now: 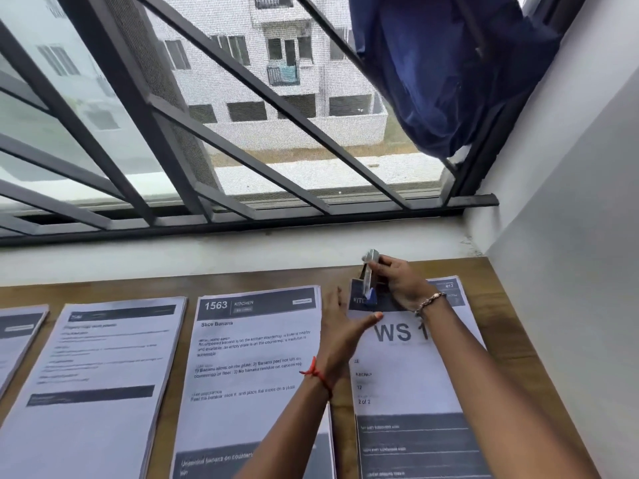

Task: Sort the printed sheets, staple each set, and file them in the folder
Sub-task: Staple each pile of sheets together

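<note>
Nearest us, four paper stacks lie side by side on the wooden counter (498, 305), its brown grain showing in the gaps between them. Each is a rectangle of white sheets with dark printed bands. The right stack (408, 375) bears large letters "WS" and a line "2 of 2". The next stack (249, 357) is headed "1563 KITCHEN" and "Slice Banana". Left of it lies a blurred stack (100, 375), and a fourth stack (17, 333) is cut off by the left edge.

Both forearms reach up from the bottom. The left wrist carries a red thread (316, 373). The left hand (340, 326) is flat with straight fingers over the gap between the two right stacks, and its thumb stretches onto the "WS" sheet.

The right wrist wears a beaded bracelet (430, 300). The right hand (403, 285) curls its fingers round the stapler (369, 274) at the top left corner of the "WS" stack. We see the stapler's shiny metal arm tilted steeply upward and a blue part low down at the paper.

Behind the counter runs a pale, smooth sill (207, 250), and a grey wall (570, 236) closes the right side. Above stands a window with a dark metal grille (173, 133) of straight, slanted bars and fine mesh. A blue cloth curtain (442, 74) hangs bunched at the upper right. Through the mesh we make out a white building (287, 63).
</note>
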